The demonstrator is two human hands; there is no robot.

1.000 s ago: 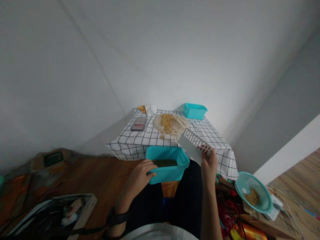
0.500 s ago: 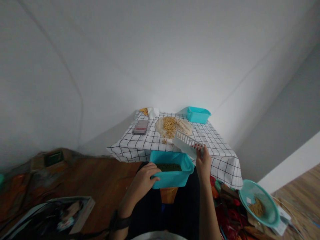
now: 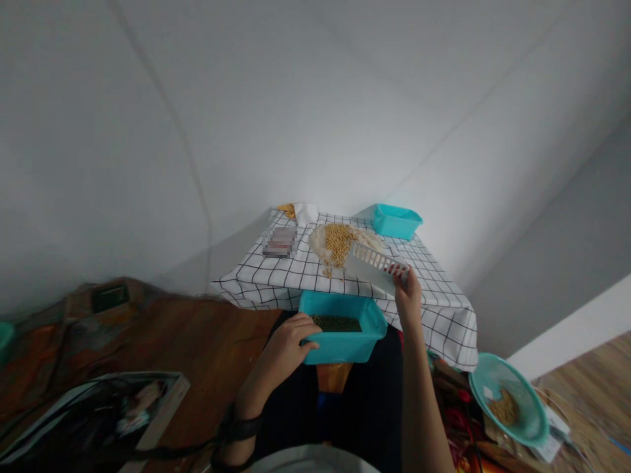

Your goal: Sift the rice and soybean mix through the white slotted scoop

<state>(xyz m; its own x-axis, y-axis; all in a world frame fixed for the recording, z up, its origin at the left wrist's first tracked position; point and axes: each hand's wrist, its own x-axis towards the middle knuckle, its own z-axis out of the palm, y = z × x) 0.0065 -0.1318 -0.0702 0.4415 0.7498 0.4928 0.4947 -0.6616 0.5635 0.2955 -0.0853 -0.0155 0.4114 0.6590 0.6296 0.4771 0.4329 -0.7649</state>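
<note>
Hands, two. Left hand (image 3: 292,343): clamped on the near left corner of the near basin (image 3: 342,349), thumb outside. Right hand (image 3: 409,294): closed on the right end of the slotted panel (image 3: 369,272) (fingertips show through the openings).

Basins, turquoise, rectangular, two. Near basin: above the lap (image 3: 367,404), just off the near edge of the tabletop (image 3: 261,270); contains one layer of small dark-green beans (image 3: 338,324). Far basin (image 3: 396,227): far right corner.

Slotted panel, one: pale grey, thin, one row of openings along its upper long side; tilted, above the tabletop's near edge.

Yellow beans (image 3: 338,240), one heap: mid-tabletop.

Checked tablecloth (image 3: 451,332), one: white, dark lines.

White cloth (image 3: 306,213), one: far left corner.
</note>
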